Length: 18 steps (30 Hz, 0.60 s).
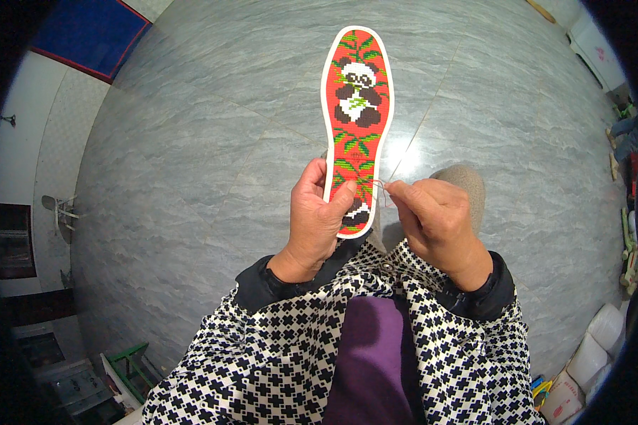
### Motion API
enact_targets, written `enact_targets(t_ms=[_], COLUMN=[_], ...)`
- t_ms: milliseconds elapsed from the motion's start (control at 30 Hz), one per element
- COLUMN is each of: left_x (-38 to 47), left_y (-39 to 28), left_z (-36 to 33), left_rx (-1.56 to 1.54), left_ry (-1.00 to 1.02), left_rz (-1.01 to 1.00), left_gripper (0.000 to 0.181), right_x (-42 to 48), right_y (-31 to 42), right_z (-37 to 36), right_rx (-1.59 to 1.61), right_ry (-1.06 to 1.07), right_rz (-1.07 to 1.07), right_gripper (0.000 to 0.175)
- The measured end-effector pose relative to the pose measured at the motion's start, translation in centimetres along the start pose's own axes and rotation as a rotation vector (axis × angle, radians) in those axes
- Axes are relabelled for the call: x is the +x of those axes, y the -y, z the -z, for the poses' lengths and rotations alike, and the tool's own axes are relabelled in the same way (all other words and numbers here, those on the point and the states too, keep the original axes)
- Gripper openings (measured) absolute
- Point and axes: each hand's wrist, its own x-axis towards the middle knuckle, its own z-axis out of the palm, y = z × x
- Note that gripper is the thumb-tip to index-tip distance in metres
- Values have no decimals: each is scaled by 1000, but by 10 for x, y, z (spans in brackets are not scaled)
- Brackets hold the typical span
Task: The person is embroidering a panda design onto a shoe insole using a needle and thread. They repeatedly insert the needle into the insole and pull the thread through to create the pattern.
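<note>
A cross-stitched shoe insole (357, 143) with a white rim, red ground, green leaves and panda figures lies lengthwise in front of me. My left hand (319, 215) grips it near its lower end, the thumb on the stitched face and the other fingers hidden beneath. Just beside its right edge is my right hand (433, 220), thumb and forefinger pinched together. A thin reddish thread (380, 184) runs between the insole and those fingertips. Whether a needle is between them cannot be made out.
Grey tiled floor (191, 159) spreads below. A dark blue mat (87, 34) with a red border lies at the upper left, a green metal frame (130, 366) at the lower left. Along the right stand a white cabinet or box (598, 50) and several pale packages (587, 361).
</note>
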Motion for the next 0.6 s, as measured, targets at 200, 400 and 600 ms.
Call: enact_targets(t_ms=[200,400,600], left_x=[0,0,1], left_y=[0,1,3], left_z=[0,1,2], left_rx=[1,59,173], left_ry=[-8,-11,-12], left_rz=[6,-24,-68], left_gripper=[21,20,16], right_x=[1,2,5], right_y=[0,3,7], right_z=[1,1,3], right_rx=[12,11,-20], right_ry=[1,1,29], right_rz=[5,-24,-34], right_gripper=[38,29,25])
